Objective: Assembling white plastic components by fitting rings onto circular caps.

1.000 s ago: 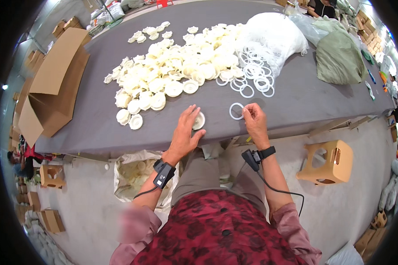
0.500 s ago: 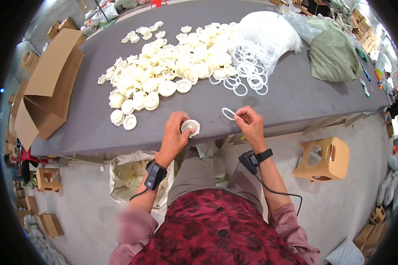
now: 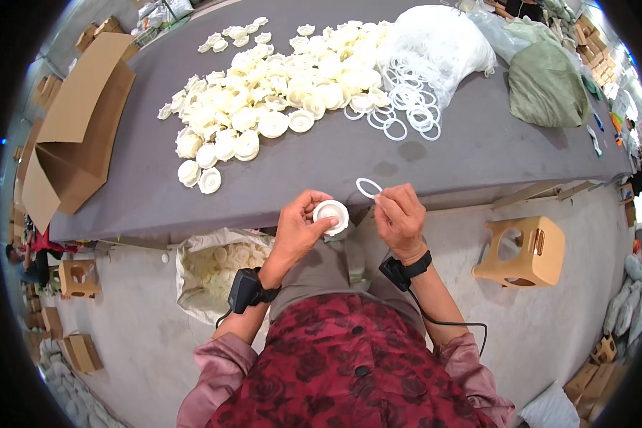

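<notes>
Between the thumb and fingers of my left hand [image 3: 303, 222] is a round cream plastic cap [image 3: 332, 216], its ridged face turned up toward me. My right hand [image 3: 401, 220] pinches a thin white sealing ring [image 3: 368, 187] by its edge. The ring is a little above and to the right of the cap, apart from it. Both hands are over the table's near edge. Beyond them lies a wide heap of similar cream caps [image 3: 273, 124]. More loose white rings [image 3: 395, 129] spill from a clear plastic bag [image 3: 442, 50] right of the heap.
An open cardboard box [image 3: 85, 135] stands on the grey-covered table [image 3: 307, 164] at left. A green cloth sack [image 3: 546, 85] lies at the far right. Below the table is a white sack of caps [image 3: 192, 285]; a tan stool [image 3: 524, 253] stands on the floor at right.
My left hand has moved right and slightly down with the cap, turning its face more upward. The ring in my right hand is now closer to it.
</notes>
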The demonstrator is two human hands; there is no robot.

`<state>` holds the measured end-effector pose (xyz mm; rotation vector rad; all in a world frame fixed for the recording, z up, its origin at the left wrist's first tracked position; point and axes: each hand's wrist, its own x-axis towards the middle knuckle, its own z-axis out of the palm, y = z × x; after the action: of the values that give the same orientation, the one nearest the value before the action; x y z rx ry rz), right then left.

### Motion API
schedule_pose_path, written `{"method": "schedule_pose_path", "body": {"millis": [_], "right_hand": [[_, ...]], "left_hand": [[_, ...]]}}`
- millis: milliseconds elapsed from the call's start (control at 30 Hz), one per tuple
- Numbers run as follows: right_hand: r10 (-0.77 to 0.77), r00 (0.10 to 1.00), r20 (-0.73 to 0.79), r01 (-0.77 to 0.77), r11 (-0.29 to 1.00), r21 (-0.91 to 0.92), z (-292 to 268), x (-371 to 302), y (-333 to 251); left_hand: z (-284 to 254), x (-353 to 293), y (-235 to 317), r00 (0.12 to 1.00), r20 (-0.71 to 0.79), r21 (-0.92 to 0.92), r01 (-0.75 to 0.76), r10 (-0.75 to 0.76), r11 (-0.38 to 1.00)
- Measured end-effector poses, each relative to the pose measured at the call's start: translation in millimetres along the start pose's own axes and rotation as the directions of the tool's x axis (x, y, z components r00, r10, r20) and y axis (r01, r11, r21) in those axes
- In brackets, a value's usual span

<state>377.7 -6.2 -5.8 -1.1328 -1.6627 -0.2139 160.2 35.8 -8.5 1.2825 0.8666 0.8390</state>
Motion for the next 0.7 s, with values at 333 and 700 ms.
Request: {"method": "schedule_pose_path", "body": {"millis": [333,700], "right_hand": [[0.368,0.922,0.122,-0.388,0.879,0.278,-13.8,-0.8,-26.2],[0.582,0.562,0.588,-0.799,0.196,0.569,-10.9,-2.0,-44.8]], "left_hand": [[2.2,-10.3,3.6,0.999,-0.003,-0.13,0.032,-0.033,0.991],[8.2,-22.3,4.3,0.979,0.102,-0.373,0.203,-0.177,0.905]]}}
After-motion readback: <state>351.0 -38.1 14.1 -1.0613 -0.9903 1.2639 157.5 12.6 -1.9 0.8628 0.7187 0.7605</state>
